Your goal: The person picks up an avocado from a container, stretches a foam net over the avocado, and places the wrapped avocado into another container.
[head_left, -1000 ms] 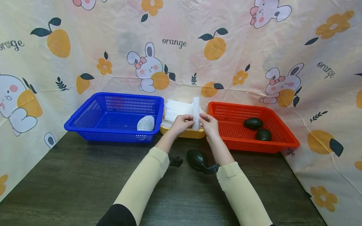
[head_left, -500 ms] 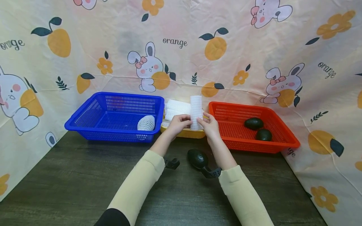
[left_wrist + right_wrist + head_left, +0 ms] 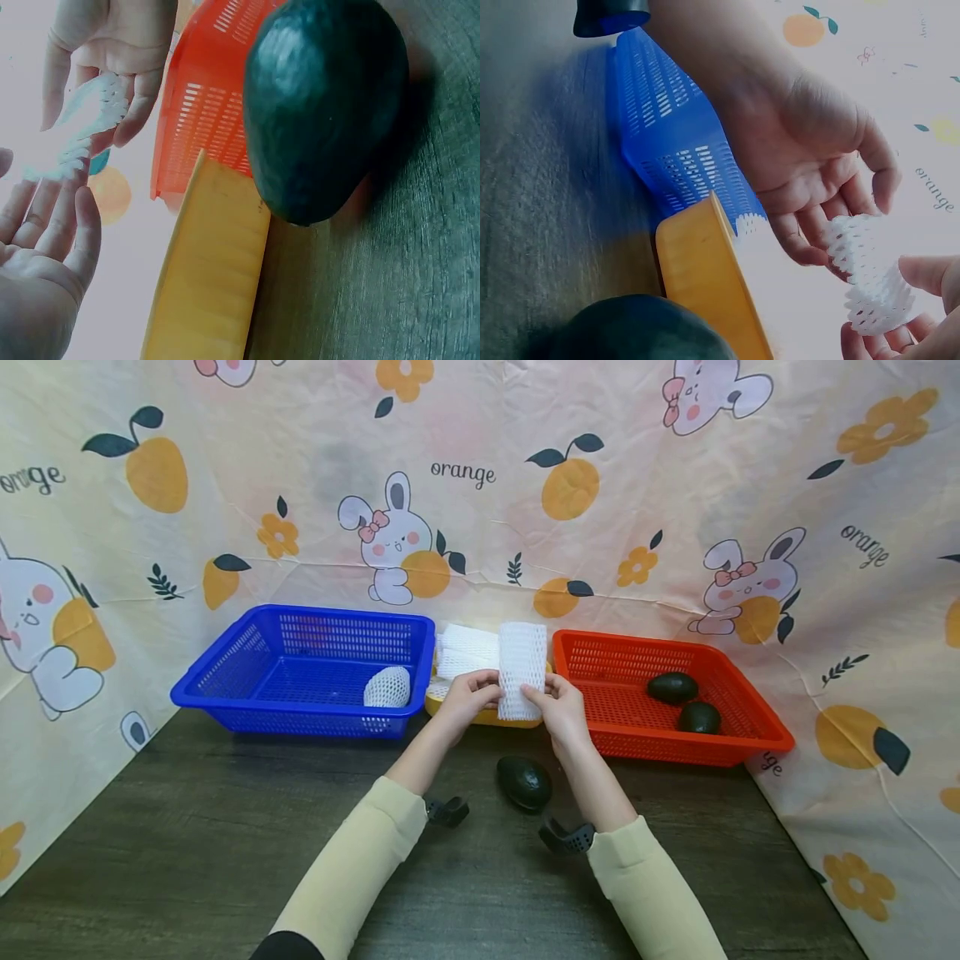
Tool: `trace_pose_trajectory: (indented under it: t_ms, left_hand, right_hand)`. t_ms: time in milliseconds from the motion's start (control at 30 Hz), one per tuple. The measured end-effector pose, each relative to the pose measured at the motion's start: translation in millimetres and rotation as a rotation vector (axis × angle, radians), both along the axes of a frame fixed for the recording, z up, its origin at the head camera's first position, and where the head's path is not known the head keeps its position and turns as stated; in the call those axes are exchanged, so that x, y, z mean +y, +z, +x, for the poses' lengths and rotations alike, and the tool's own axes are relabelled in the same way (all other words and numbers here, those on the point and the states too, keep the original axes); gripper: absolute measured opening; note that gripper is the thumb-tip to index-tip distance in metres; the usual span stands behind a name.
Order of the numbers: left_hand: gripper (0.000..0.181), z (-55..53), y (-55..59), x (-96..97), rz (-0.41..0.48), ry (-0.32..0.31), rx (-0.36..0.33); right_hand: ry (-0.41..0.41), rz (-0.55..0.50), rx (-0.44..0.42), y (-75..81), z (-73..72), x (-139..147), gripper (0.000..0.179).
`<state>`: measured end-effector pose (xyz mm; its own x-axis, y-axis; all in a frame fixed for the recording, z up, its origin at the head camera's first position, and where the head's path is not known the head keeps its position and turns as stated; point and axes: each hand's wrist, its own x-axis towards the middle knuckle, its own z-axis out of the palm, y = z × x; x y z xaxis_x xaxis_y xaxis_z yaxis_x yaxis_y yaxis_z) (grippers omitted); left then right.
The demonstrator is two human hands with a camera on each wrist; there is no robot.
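Note:
A white foam net sleeve [image 3: 522, 670] stands upright between my two hands, above the front of a yellow basket [image 3: 510, 719]. My left hand [image 3: 470, 697] pinches its left edge with thumb and fingers. On the other side my right hand [image 3: 562, 703] grips it, thumb across the front and fingers behind. From the right wrist view, the sleeve's lower end [image 3: 870, 277] looks spread apart. A dark green avocado [image 3: 524, 782] lies on the table below my hands; it shows large in the left wrist view [image 3: 322, 112].
More white foam sleeves [image 3: 467, 650] are piled in the yellow basket. A blue basket [image 3: 300, 714] at left holds one netted item [image 3: 387, 687]. To the right, a red basket [image 3: 622, 743] holds two avocados [image 3: 672, 687]. A printed cloth [image 3: 480, 527] hangs behind.
The sleeve has turned from edge-on to its broad face and come slightly lower and nearer. Both forearms have drawn back a little, leaving the table avocado more visible.

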<state>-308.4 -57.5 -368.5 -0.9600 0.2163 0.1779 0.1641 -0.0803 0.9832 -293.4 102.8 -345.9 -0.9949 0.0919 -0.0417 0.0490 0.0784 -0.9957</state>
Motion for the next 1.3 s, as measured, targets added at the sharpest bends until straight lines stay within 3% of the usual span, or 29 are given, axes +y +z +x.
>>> trace_pose_trajectory:
  t_ms: [167, 333, 467, 767, 1033, 1300]
  left_hand:
    - [0.03, 7.9, 2.4, -1.3, 0.024, 0.011, 0.004]
    - [0.026, 15.1, 2.6, -2.3, -0.011, 0.029, 0.054]
    - [0.025, 20.8, 3.2, -4.5, -0.03, 0.048, 0.055]
    - [0.027, 37.1, 3.2, -14.7, -0.1, 0.029, 0.084]
    - [0.027, 48.8, -1.9, -22.0, -0.106, 0.016, 0.105]
    - [0.028, 51.8, -2.5, -24.8, -0.103, -0.006, 0.126]
  right_hand:
    - [0.005, 0.007, 0.024, -0.2, 8.9, 0, 0.039]
    - [0.035, 0.006, 0.058, -2.0, 19.9, 1, 0.036]
    - [0.068, -0.002, 0.083, -3.6, 28.3, 3, 0.035]
    - [0.13, -0.012, 0.103, -8.1, 44.5, 11, 0.031]
    - [0.18, -0.005, 0.136, -10.4, 51.8, 14, 0.028]
    - [0.217, 0.014, 0.189, -11.9, 53.2, 15, 0.027]
